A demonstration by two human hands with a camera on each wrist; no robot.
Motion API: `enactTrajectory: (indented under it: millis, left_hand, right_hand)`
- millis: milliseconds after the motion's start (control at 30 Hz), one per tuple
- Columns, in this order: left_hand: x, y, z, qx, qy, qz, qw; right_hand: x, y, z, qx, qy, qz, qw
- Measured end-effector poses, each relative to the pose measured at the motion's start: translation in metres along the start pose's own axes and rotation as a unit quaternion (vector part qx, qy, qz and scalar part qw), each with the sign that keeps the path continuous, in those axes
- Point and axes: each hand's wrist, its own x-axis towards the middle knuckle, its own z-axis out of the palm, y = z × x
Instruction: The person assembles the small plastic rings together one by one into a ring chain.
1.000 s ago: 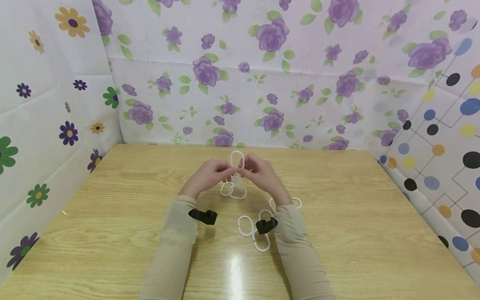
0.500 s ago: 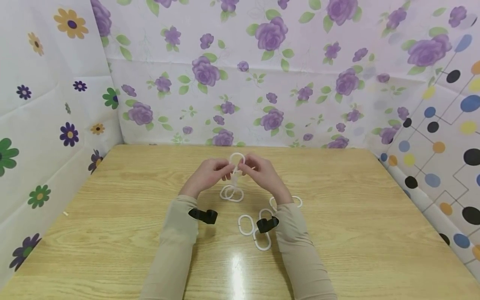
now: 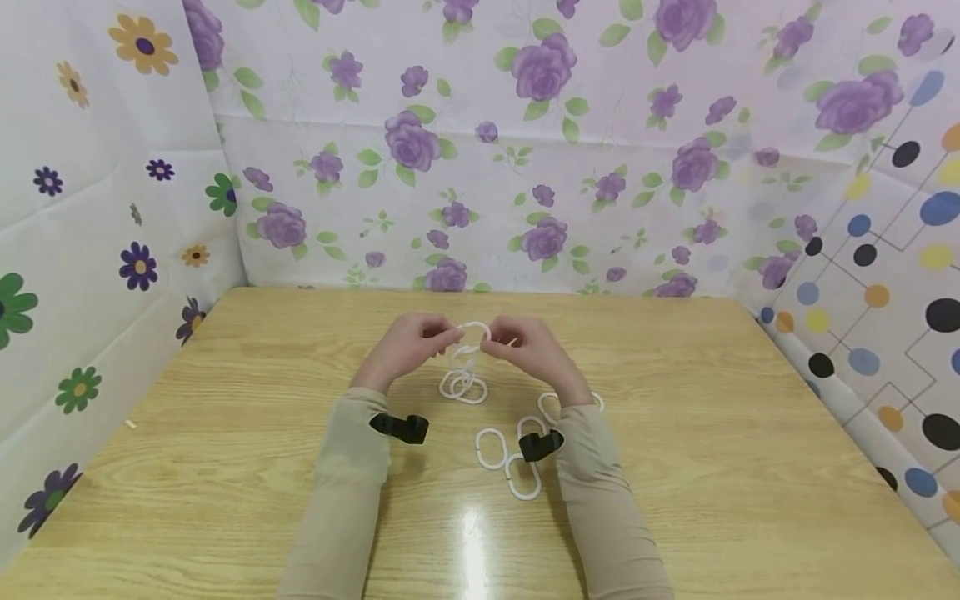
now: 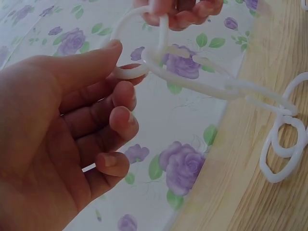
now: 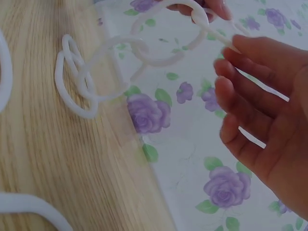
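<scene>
Top link [image 3: 476,324] has dipped, pinched by left hand [image 3: 408,343] and right hand [image 3: 531,346]; sleeve [image 3: 609,500] part-hides loose links [image 3: 506,459].

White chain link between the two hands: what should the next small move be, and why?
Perhaps lower the held link onto the wood-grain table: the left hand and right hand both pinch it, it looks hooked to the white chain below, and another white link lies nearby, which a freed hand could then reach.

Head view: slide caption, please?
Both hands hold the end link of a white chain above a wooden table, more links nearby.
</scene>
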Motion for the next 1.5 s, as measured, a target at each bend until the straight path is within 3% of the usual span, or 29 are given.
enactTrajectory:
  millis: [200, 567, 800, 867, 933, 1067, 1167, 1500]
  left_hand:
    - [0.000, 0.001, 0.004, -0.012, 0.011, 0.006, 0.9998]
    - [0.005, 0.001, 0.007, 0.006, 0.017, 0.017, 0.9997]
    - [0.002, 0.001, 0.002, 0.008, 0.022, 0.020, 0.9995]
    - [0.003, 0.001, 0.002, 0.008, 0.025, 0.021, 0.9994]
    - [0.003, 0.000, 0.002, 0.008, 0.024, 0.024, 0.9994]
    - [0.002, 0.000, 0.004, 0.005, 0.022, 0.029, 0.9993]
    - [0.001, 0.001, 0.004, 0.004, 0.024, 0.030, 0.9992]
    - [0.002, 0.000, 0.004, 0.016, 0.014, 0.024, 0.9995]
  right_hand:
    - [-0.001, 0.002, 0.001, 0.011, -0.080, 0.015, 0.9966]
    - [-0.002, 0.002, -0.003, 0.007, -0.072, 0.018, 0.9972]
    - [-0.006, 0.005, -0.010, -0.038, -0.103, 0.004, 0.9939]
    - [-0.011, 0.009, -0.016, -0.069, -0.132, 0.007, 0.9888]
    - [-0.018, 0.013, -0.023, -0.111, -0.175, 0.024, 0.9780]
    - [-0.035, 0.021, -0.036, -0.166, -0.283, 0.102, 0.9390]
    - [-0.045, 0.027, -0.043, -0.173, -0.320, 0.150, 0.9194]
    - [-0.057, 0.037, -0.044, -0.119, -0.317, 0.129, 0.9320]
